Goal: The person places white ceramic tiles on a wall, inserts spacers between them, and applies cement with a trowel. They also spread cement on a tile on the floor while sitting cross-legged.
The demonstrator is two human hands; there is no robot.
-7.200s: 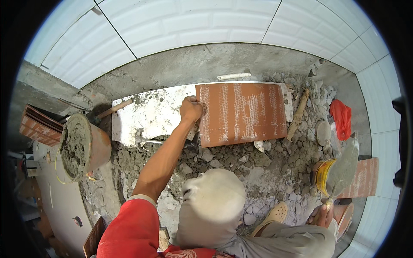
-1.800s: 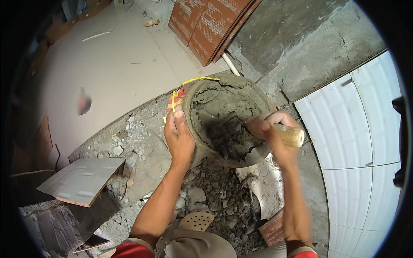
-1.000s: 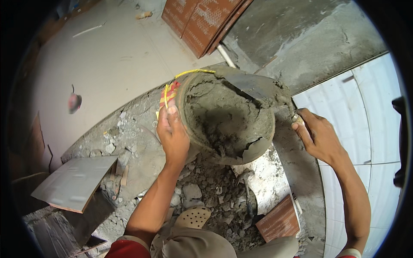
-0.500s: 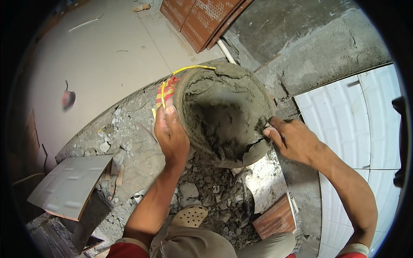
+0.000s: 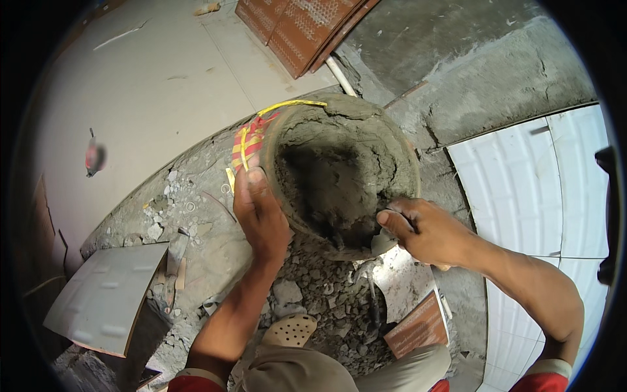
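A round bucket (image 5: 277,219) with wet grey mortar (image 5: 339,183) caked round its inside stands in front of me. My left hand (image 5: 261,209) grips its left side, thumb up near the rim, beside red and yellow wrapping (image 5: 245,145) and a yellow strap (image 5: 287,104). My right hand (image 5: 428,232) is closed round a trowel at the bucket's near right rim. Only a piece of the mortar-smeared trowel blade (image 5: 383,244) shows below the fingers; most of the handle is hidden in the fist.
Broken rubble (image 5: 320,294) covers the ground beneath the bucket. Brown-backed tiles (image 5: 300,32) lean at the back, and a cut tile (image 5: 108,294) lies at left. White ridged panels (image 5: 516,189) lie at right. A small red and grey object (image 5: 95,157) rests on the pale floor.
My right hand has moved left and nearer along the bucket's rim, and less of the trowel blade shows. My left hand keeps its hold on the bucket.
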